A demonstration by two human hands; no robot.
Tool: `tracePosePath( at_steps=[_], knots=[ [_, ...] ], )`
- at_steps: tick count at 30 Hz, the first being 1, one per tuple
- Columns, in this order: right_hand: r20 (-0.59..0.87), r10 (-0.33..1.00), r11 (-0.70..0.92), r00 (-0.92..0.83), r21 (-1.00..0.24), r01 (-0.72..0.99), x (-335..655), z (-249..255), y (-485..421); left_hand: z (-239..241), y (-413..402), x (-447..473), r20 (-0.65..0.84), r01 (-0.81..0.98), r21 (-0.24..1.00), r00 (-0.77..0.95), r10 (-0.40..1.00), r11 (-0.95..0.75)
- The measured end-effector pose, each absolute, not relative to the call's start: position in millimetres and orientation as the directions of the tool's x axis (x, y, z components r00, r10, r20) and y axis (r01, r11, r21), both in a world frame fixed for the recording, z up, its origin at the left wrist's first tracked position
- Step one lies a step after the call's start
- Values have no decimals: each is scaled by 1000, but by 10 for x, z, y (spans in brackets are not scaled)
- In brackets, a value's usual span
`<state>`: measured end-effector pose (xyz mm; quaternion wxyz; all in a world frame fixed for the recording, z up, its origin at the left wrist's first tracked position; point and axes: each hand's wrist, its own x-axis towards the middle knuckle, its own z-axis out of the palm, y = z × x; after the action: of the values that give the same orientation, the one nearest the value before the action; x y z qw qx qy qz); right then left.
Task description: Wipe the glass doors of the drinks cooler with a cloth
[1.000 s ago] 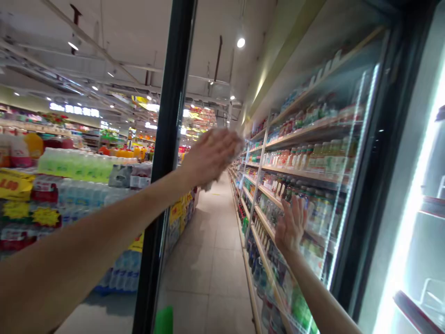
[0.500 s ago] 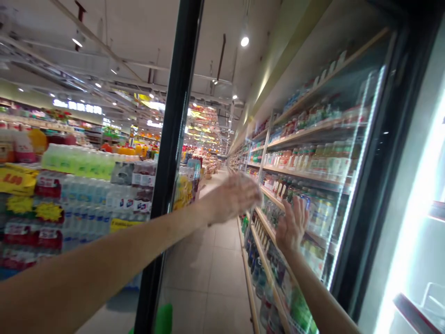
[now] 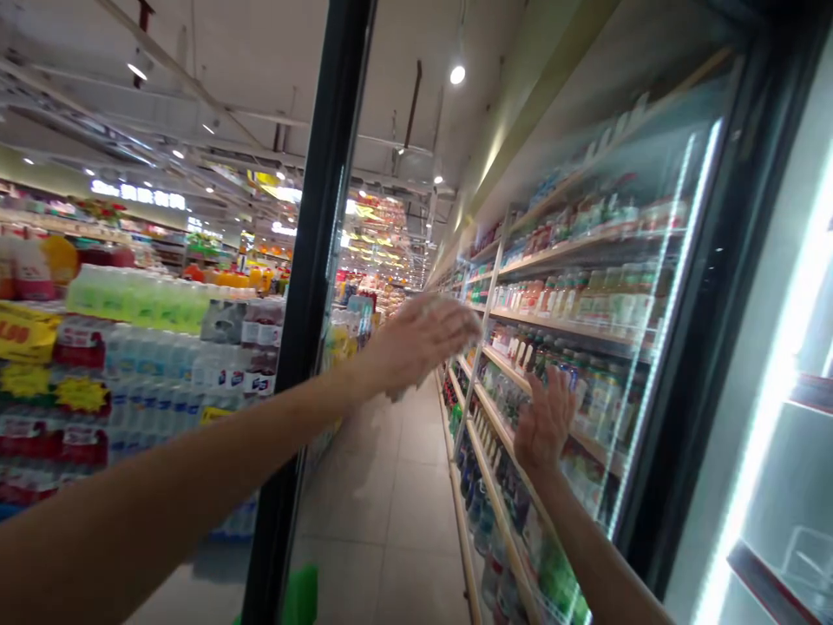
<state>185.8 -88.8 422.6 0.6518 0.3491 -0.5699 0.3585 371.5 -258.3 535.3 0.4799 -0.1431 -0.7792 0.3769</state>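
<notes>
My left hand (image 3: 423, 337) reaches out across a glass cooler door (image 3: 403, 486) and lies on the pane, blurred by motion. A pale cloth (image 3: 396, 392) shows under its palm, pressed to the glass. My right hand (image 3: 545, 421) rests flat on the same pane further right, fingers pointing up and spread, holding nothing. The door's black frame (image 3: 312, 304) runs top to bottom left of my left hand. Through the glass I see shelves of bottled drinks (image 3: 586, 295).
Stacked packs of bottled water (image 3: 162, 365) with yellow price tags stand at the left. A tiled aisle (image 3: 390, 521) runs ahead. A lit white cooler interior (image 3: 781, 451) is at the right. Something green (image 3: 303, 595) sits low by the door frame.
My left hand with the cloth swept down and to the right across the glass, then came back up a little. My right hand stayed flat on the pane.
</notes>
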Motion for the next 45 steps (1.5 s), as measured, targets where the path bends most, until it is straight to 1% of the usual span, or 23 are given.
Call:
tracePosePath(
  at_steps=[2, 3, 4, 6, 8, 11, 13, 14, 16, 18, 21, 23, 27, 28, 31, 32, 33, 35, 37, 40, 42, 43, 45],
  knots=[
    [992, 77, 496, 104, 52, -867, 1863, 4229, -888, 5410, -2561, 3701, 789, -277, -580, -423, 445, 766],
    [991, 78, 496, 104, 52, -867, 1863, 4227, -889, 5387, -2540, 3684, 774, -263, -599, -432, 463, 757],
    [992, 76, 496, 105, 54, -867, 1859, 4224, -891, 5334, -2517, 3663, 712, -208, -665, -467, 524, 718],
    [992, 69, 498, 109, 61, -865, 1844, 4215, -896, 5213, -2488, 3622, 442, 22, -843, -544, 714, 538],
    [991, 63, 499, 115, 68, -864, 1826, 4207, -902, 5201, -2496, 3609, 346, 98, -874, -562, 751, 476],
    [989, 70, 494, 127, 76, -866, 1808, 4201, -906, 5403, -2543, 3642, 700, -192, -674, -474, 534, 713],
    [989, 82, 489, 125, 70, -870, 1806, 4200, -904, 5484, -2560, 3656, 810, -295, -562, -384, 442, 773],
    [989, 84, 489, 123, 66, -870, 1806, 4200, -902, 5473, -2561, 3657, 766, -256, -620, -404, 500, 741],
    [990, 75, 492, 117, 65, -868, 1807, 4198, -898, 5392, -2561, 3655, 518, -62, -822, -495, 698, 566],
    [992, 63, 494, 111, 66, -867, 1809, 4196, -894, 5338, -2573, 3666, 384, 33, -882, -526, 759, 470],
    [992, 72, 494, 105, 56, -868, 1814, 4193, -893, 5387, -2607, 3705, 706, -227, -687, -435, 559, 690],
    [991, 79, 496, 105, 53, -867, 1819, 4194, -893, 5392, -2617, 3719, 766, -285, -628, -391, 510, 724],
    [991, 69, 490, 118, 69, -869, 1825, 4201, -891, 5299, -2624, 3730, 359, 35, -897, -523, 773, 441],
    [991, 70, 491, 117, 68, -869, 1826, 4203, -891, 5307, -2631, 3740, 375, 26, -891, -523, 765, 454],
    [992, 78, 495, 99, 48, -868, 1826, 4207, -892, 5378, -2648, 3769, 704, -239, -688, -449, 551, 685],
    [992, 81, 495, 97, 44, -868, 1825, 4206, -893, 5380, -2647, 3771, 744, -274, -647, -430, 511, 711],
    [992, 84, 496, 94, 41, -867, 1823, 4205, -894, 5361, -2642, 3768, 711, -244, -680, -452, 539, 692],
    [993, 79, 495, 91, 40, -868, 1820, 4201, -897, 5296, -2633, 3758, 494, -53, -831, -529, 690, 554],
    [994, 74, 497, 86, 38, -867, 1821, 4199, -899, 5271, -2636, 3758, 367, 59, -880, -547, 753, 472],
    [993, 80, 495, 88, 37, -868, 1833, 4206, -896, 5338, -2651, 3779, 676, -185, -705, -469, 568, 685],
    [991, 87, 492, 105, 49, -869, 1843, 4214, -891, 5334, -2643, 3778, 759, -260, -625, -426, 493, 736],
    [990, 85, 492, 113, 57, -869, 1847, 4217, -889, 5302, -2632, 3771, 703, -209, -679, -460, 542, 704],
    [990, 73, 494, 117, 66, -867, 1848, 4221, -886, 5226, -2603, 3750, 449, 14, -836, -557, 699, 549]
  ],
)
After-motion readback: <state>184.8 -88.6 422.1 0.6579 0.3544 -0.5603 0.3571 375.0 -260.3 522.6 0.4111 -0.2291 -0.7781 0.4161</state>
